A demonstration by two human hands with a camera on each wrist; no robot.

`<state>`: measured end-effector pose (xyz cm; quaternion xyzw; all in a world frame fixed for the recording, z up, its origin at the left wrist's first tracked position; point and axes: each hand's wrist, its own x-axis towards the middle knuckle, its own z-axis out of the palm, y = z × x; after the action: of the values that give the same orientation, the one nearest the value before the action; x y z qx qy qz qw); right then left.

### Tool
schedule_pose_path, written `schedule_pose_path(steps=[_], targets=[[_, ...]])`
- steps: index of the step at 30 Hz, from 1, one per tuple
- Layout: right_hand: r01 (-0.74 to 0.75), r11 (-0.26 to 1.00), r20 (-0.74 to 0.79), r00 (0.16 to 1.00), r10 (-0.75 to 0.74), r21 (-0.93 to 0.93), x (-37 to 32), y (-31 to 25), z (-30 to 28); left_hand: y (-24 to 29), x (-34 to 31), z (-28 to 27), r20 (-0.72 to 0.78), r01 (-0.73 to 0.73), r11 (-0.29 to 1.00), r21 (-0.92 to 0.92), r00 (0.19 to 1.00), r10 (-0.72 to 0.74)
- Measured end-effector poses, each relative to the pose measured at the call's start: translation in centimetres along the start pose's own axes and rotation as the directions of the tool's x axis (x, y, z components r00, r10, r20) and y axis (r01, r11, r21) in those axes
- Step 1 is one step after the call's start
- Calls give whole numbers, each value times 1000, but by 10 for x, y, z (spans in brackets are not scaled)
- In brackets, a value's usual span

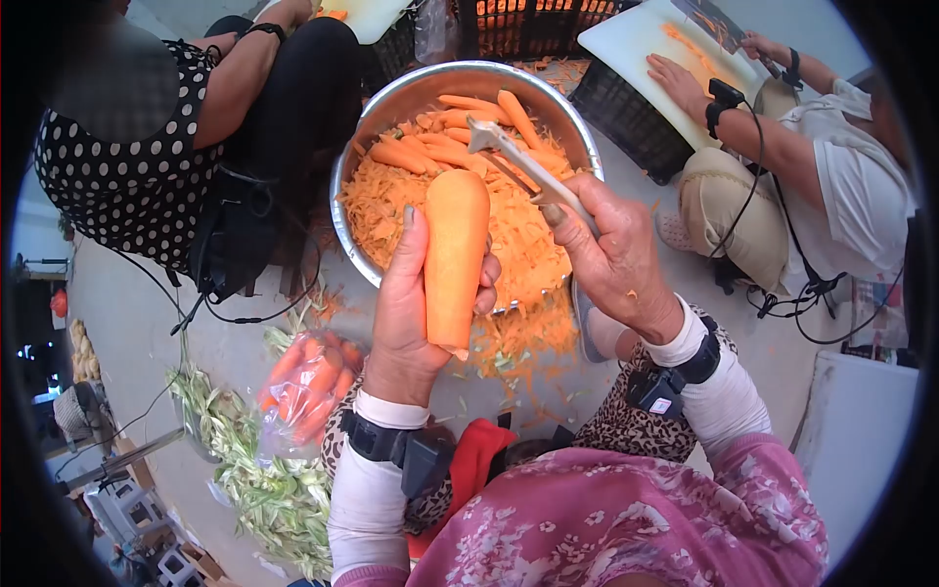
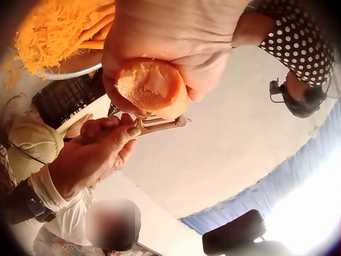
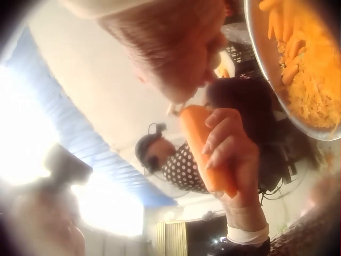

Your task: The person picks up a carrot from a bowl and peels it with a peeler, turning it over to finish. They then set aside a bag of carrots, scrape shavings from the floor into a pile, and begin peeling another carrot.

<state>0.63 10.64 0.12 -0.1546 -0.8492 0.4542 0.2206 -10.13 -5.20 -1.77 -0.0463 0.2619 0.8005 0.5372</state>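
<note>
A thick, peeled-looking carrot [image 1: 457, 259] stands nearly upright in my left hand [image 1: 399, 338], whose fingers wrap round it from behind with the thumb along its side. The left wrist view shows the carrot's blunt cut end [image 2: 146, 88] facing the camera. My right hand [image 1: 626, 254] grips a pale peeler [image 1: 559, 191] by the handle, thumb on top. Its head lies just beyond the carrot's upper end in the head view. Below both hands is a metal basin [image 1: 344, 220] holding orange peelings [image 1: 391, 210] and whole carrots [image 1: 416, 152].
A clear bag of carrots [image 1: 311, 382] lies on the floor at left beside pale green husks or trimmings [image 1: 279, 499]. One person [image 1: 127, 176] sits at left; another [image 1: 822, 166] works at a white cutting board [image 1: 650, 59] on a black crate [image 1: 621, 122]. Cables [image 1: 264, 318] trail nearby.
</note>
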Motion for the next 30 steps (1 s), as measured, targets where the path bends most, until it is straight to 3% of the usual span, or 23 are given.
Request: schedule_pose_path(steps=[2, 4, 5, 7, 8, 11, 13, 15, 17, 19, 21, 23, 25, 28, 30], targets=[[-21, 1000, -30, 999, 22, 8, 0, 0, -1, -1, 1, -5, -23, -22, 999, 31, 999, 23], [44, 999, 170, 984, -45, 11, -2, -3, -2, -2, -1, -8, -56, -40, 998, 54, 998, 43], [42, 999, 176, 983, -42, 8, -3, -4, -1, -1, -2, -7, -90, -42, 997, 70, 995, 48], [208, 977, 275, 937, -214, 51, -5, -8, 5, 1, -4, -5, -129, -44, 996, 77, 990, 54], [198, 979, 307, 930, -201, 40, -5, -11, 7, 2, -5, -4, -113, -35, 997, 74, 993, 43], [229, 970, 266, 943, -198, -87, -3, -6, 12, 5, -7, -7, -107, 9, 998, 69, 994, -1], [186, 978, 262, 953, -155, -97, 4, -3, 10, 7, -7, -14, 53, 4, 998, 60, 999, -7], [150, 982, 242, 963, -120, -112, 14, 2, 8, 13, -8, -13, 56, 14, 996, 89, 998, -19], [142, 926, 188, 979, -78, -351, 19, 19, 9, 16, -16, -14, -46, 12, 940, 341, 999, 4], [76, 943, 144, 989, -31, -323, 16, 46, 16, 15, -19, -3, -6, 60, 925, 375, 998, -62], [57, 951, 153, 988, -10, -305, 22, 49, 14, 9, -14, -7, 32, -32, 945, 326, 999, 23], [-152, 973, 2, 988, 155, -174, 26, 30, 3, 10, -15, -7, 11, -56, 933, 355, 998, 56], [-110, 987, -17, 994, 109, -121, 21, 21, 0, 12, -14, -5, 0, -45, 981, 188, 999, 46], [-21, 998, 52, 998, 24, -54, 10, 1, 3, 14, -15, -7, -21, -82, 979, 188, 996, 87], [24, 999, 218, 976, -18, -22, 3, -7, 6, 13, -12, -12, -20, -90, 977, 194, 995, 96]])
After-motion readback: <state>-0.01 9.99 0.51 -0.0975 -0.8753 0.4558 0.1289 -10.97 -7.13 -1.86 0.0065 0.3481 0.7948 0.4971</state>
